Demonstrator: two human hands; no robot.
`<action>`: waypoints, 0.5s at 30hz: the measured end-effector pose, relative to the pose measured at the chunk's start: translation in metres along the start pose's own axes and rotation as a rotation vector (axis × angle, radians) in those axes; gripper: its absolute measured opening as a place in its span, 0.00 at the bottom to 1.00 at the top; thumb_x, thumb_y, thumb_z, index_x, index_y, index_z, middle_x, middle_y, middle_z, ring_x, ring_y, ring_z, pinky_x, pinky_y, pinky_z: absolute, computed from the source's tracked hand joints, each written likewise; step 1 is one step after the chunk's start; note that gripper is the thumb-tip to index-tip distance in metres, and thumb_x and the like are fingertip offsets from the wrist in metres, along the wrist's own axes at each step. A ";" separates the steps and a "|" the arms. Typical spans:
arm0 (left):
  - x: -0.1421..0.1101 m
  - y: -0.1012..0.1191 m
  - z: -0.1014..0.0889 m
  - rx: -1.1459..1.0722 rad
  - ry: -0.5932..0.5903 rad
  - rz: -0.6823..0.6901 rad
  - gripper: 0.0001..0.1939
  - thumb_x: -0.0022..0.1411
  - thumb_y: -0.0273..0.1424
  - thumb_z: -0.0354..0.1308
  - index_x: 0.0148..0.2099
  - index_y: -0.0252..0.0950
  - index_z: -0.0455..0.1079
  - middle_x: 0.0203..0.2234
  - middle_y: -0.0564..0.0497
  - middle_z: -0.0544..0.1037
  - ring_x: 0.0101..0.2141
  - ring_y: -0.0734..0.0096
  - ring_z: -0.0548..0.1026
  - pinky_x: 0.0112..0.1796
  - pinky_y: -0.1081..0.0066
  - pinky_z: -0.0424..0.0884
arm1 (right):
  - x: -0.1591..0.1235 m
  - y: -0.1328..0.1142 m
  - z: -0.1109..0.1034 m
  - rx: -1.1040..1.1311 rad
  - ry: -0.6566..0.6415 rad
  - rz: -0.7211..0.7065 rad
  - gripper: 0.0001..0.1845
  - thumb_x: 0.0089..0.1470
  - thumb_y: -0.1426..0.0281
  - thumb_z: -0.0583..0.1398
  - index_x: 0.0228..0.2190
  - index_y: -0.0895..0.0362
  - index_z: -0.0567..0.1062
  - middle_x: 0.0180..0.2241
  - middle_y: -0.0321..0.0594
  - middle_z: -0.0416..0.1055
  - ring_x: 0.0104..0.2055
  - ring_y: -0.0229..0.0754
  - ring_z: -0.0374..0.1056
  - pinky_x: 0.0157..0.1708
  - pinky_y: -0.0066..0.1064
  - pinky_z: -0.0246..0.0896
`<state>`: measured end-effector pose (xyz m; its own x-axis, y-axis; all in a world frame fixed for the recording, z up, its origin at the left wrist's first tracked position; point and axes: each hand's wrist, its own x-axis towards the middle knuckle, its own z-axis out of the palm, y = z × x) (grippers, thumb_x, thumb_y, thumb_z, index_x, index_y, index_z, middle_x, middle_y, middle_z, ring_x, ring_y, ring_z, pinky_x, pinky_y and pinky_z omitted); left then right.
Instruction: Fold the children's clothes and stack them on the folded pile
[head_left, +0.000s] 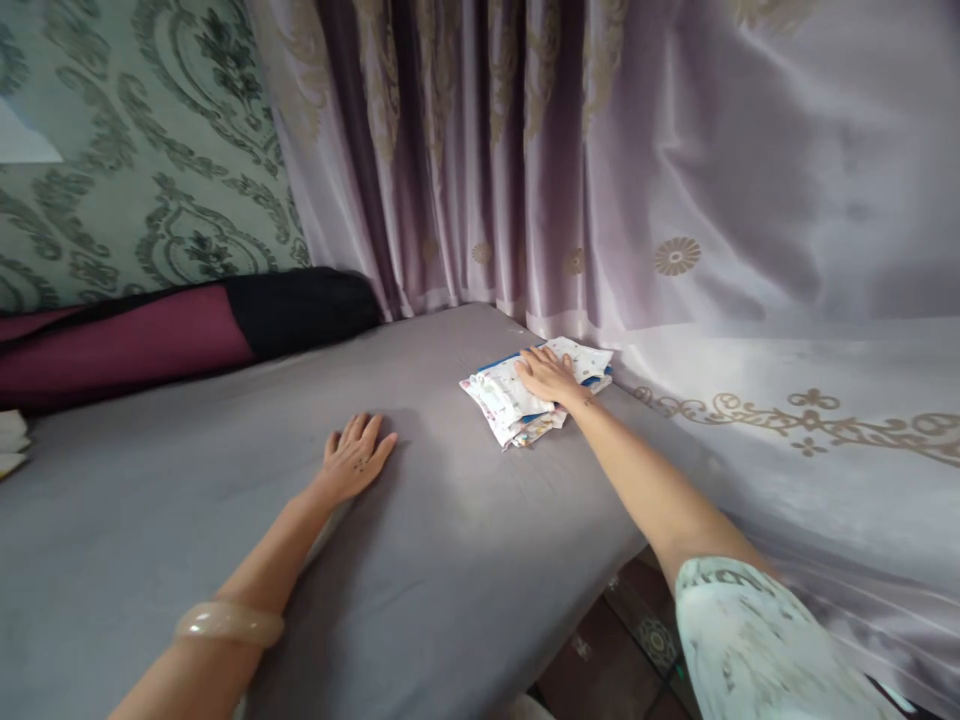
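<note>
My right hand (547,375) lies flat, fingers outstretched, on top of a stack of folded cloths (510,395). The cloths are white with small coloured prints, and blue edges show between the layers. To the left, my left hand (356,458) rests palm down on the grey bed sheet (450,540), its fingers apart and nothing in it. A pale bangle (229,623) circles my left forearm. Part of the stack is hidden beneath my right hand.
A long maroon and black bundle (172,335) lies along the wall at the back left. Mauve curtains (555,200) hang behind the bed and down its right side. At the left edge sits a small whitish item (11,440). Dark patterned floor (622,640) shows below the bed's edge.
</note>
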<state>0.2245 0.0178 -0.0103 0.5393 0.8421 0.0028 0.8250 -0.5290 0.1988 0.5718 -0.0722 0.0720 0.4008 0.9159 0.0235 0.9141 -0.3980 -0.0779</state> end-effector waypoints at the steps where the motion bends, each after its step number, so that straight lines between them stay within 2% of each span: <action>1: -0.005 -0.014 -0.002 0.023 -0.005 -0.020 0.33 0.68 0.46 0.34 0.67 0.32 0.52 0.66 0.38 0.54 0.66 0.53 0.49 0.61 0.47 0.47 | 0.001 0.001 0.002 -0.016 0.012 0.001 0.33 0.64 0.55 0.37 0.64 0.53 0.56 0.67 0.42 0.48 0.69 0.51 0.39 0.63 0.58 0.33; 5: -0.031 -0.064 -0.018 0.073 0.023 -0.114 0.32 0.68 0.47 0.34 0.66 0.34 0.54 0.65 0.37 0.55 0.65 0.50 0.52 0.60 0.48 0.49 | 0.002 0.006 -0.003 -0.022 -0.009 -0.003 0.33 0.63 0.55 0.40 0.63 0.55 0.57 0.67 0.43 0.48 0.68 0.52 0.41 0.63 0.57 0.35; 7: -0.047 -0.086 -0.029 0.076 0.025 -0.185 0.32 0.68 0.46 0.34 0.66 0.35 0.54 0.65 0.37 0.56 0.64 0.51 0.54 0.60 0.49 0.49 | 0.001 0.005 -0.008 -0.014 -0.030 -0.022 0.33 0.63 0.57 0.40 0.63 0.57 0.57 0.66 0.47 0.50 0.68 0.53 0.43 0.63 0.57 0.37; 9: -0.063 -0.107 -0.042 0.069 0.011 -0.260 0.31 0.68 0.46 0.35 0.65 0.35 0.55 0.65 0.36 0.56 0.64 0.52 0.55 0.60 0.51 0.50 | 0.003 0.002 -0.006 0.003 0.013 -0.025 0.34 0.62 0.57 0.39 0.63 0.60 0.58 0.66 0.51 0.49 0.68 0.54 0.43 0.63 0.57 0.36; 13: -0.087 -0.145 -0.061 0.061 0.022 -0.419 0.30 0.69 0.46 0.35 0.65 0.36 0.55 0.64 0.36 0.56 0.64 0.54 0.55 0.59 0.52 0.51 | 0.020 0.005 0.024 0.039 0.113 -0.153 0.39 0.59 0.51 0.38 0.63 0.58 0.60 0.65 0.55 0.50 0.67 0.58 0.44 0.60 0.61 0.34; 15: -0.096 -0.160 -0.064 0.077 0.054 -0.475 0.30 0.69 0.46 0.35 0.65 0.35 0.55 0.64 0.36 0.57 0.63 0.54 0.55 0.59 0.52 0.52 | 0.033 0.011 0.044 0.058 0.186 -0.201 0.41 0.55 0.46 0.39 0.59 0.54 0.66 0.62 0.57 0.58 0.65 0.62 0.51 0.57 0.66 0.35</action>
<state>0.0299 0.0287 0.0198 0.0925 0.9955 -0.0197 0.9891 -0.0896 0.1171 0.5923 -0.0443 0.0285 0.2211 0.9485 0.2267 0.9735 -0.2007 -0.1098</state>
